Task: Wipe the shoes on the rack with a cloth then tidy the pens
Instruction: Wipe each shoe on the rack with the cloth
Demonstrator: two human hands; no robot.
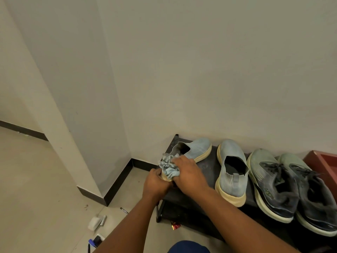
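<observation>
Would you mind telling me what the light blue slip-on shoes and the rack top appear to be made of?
The light blue slip-on shoes look like matte knitted fabric, fine weave showing, over cream soles, probably foam or rubber. The rack top seems dark, dull plastic or coated board, scuffed and dusty; which one is unclear.

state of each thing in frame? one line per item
left hand: grips heel of left slip-on
right hand: presses cloth onto that heel
cloth: bunched, on the heel
left slip-on: on rack, angled, heel held
second slip-on: on rack, untouched
laced pair: on rack, side by side
rack: dusty top
pens: loose on floor
</observation>
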